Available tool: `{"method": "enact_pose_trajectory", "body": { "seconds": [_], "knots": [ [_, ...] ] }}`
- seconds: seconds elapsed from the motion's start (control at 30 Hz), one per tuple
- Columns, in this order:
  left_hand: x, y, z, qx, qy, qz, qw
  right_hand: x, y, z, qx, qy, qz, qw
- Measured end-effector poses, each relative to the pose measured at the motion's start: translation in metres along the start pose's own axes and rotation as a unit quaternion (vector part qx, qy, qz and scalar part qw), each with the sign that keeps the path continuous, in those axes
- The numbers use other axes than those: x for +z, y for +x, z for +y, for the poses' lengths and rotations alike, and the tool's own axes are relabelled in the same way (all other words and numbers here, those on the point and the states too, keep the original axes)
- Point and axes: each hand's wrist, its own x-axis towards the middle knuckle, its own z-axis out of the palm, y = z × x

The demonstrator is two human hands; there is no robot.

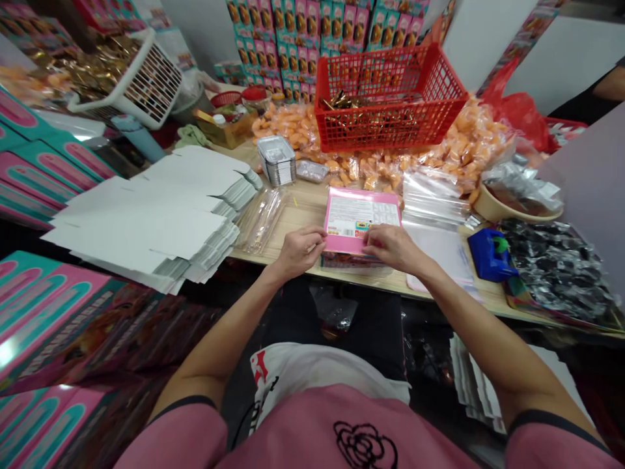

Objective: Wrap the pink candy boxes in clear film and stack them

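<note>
A pink cardboard box (349, 221) with a white printed label and barcode lies on the wooden table in front of me. My left hand (303, 250) is closed at the box's near left corner, thumb and fingers pinched together there. On the near right side, my right hand (392, 247) has curled fingers gripping the front edge of the lid. The near side of the box shows darker print below the pink panel. To the left of it lie flat transparent plastic sleeves (263, 218). Transparent film sheets (434, 198) are on its right.
Flat white cartons (146, 208) are stacked at left. Foil trays (276, 159) stand behind the box. A red basket (390, 98) sits among wrapped orange pieces (288, 127). A blue tape dispenser (491, 254) and black packets (551, 267) occupy the right.
</note>
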Motion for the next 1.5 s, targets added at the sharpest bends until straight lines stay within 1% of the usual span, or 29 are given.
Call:
{"method": "enact_pose_trajectory", "body": {
  "seconds": [0.13, 0.3, 0.53, 0.7, 0.77, 0.87, 0.93, 1.0, 1.07, 1.13, 1.2, 1.23, 1.27, 1.3, 1.33, 1.4, 1.43, 1.5],
  "knots": [
    [0.001, 0.002, 0.001, 0.007, 0.008, 0.0, 1.0, 0.002, 0.0, 0.001, -0.003, -0.002, 0.005, 1.0],
    [0.003, 0.004, 0.003, -0.013, 0.011, 0.003, 1.0, 0.002, 0.001, 0.003, -0.026, -0.042, 0.009, 0.999],
    [0.005, 0.006, 0.004, -0.016, 0.026, -0.01, 0.999, 0.004, -0.002, 0.005, -0.055, -0.065, 0.025, 0.996],
    [0.008, 0.006, 0.004, -0.004, 0.034, -0.001, 0.999, 0.004, 0.0, 0.007, -0.059, -0.065, 0.019, 0.996],
    [0.009, 0.006, 0.004, -0.01, 0.022, -0.004, 1.0, 0.004, 0.001, 0.008, -0.062, -0.057, 0.019, 0.996],
    [0.01, 0.004, 0.0, -0.056, 0.002, 0.001, 0.998, 0.005, 0.002, 0.01, -0.064, -0.04, 0.01, 0.997],
    [0.013, 0.002, -0.005, -0.096, -0.012, 0.028, 0.995, 0.004, 0.002, 0.01, -0.061, -0.035, 0.001, 0.997],
    [0.017, -0.003, -0.011, -0.141, -0.062, 0.054, 0.987, 0.004, 0.003, 0.01, -0.055, -0.034, -0.003, 0.998],
    [0.024, -0.01, -0.015, -0.199, -0.154, 0.066, 0.965, 0.003, 0.003, 0.009, -0.051, -0.027, -0.006, 0.998],
    [0.03, -0.018, -0.017, -0.26, -0.244, 0.078, 0.931, 0.002, 0.004, 0.009, -0.048, -0.013, -0.008, 0.999],
    [0.033, -0.025, -0.015, -0.318, -0.29, 0.087, 0.898, 0.001, 0.005, 0.008, -0.045, -0.002, -0.014, 0.999],
    [0.034, -0.027, -0.013, -0.345, -0.289, 0.094, 0.888, 0.0, 0.005, 0.008, -0.042, 0.001, -0.017, 0.999],
    [0.034, -0.028, -0.01, -0.365, -0.273, 0.1, 0.884, 0.0, 0.005, 0.008, -0.04, 0.004, -0.02, 0.999],
    [0.034, -0.028, -0.006, -0.379, -0.242, 0.105, 0.887, -0.001, 0.005, 0.007, -0.038, 0.006, -0.023, 0.999],
    [0.035, -0.026, -0.002, -0.382, -0.197, 0.107, 0.896, -0.001, 0.006, 0.007, -0.036, 0.008, -0.025, 0.999],
    [0.037, -0.017, 0.01, -0.358, -0.084, 0.095, 0.925, -0.001, 0.006, 0.007, -0.035, 0.011, -0.026, 0.999],
    [0.04, -0.011, 0.016, -0.337, -0.032, 0.079, 0.938, -0.001, 0.005, 0.007, -0.034, 0.012, -0.025, 0.999],
    [0.045, 0.001, 0.026, -0.304, 0.03, 0.045, 0.951, 0.0, 0.005, 0.007, -0.033, 0.015, -0.021, 0.999]
  ]
}}
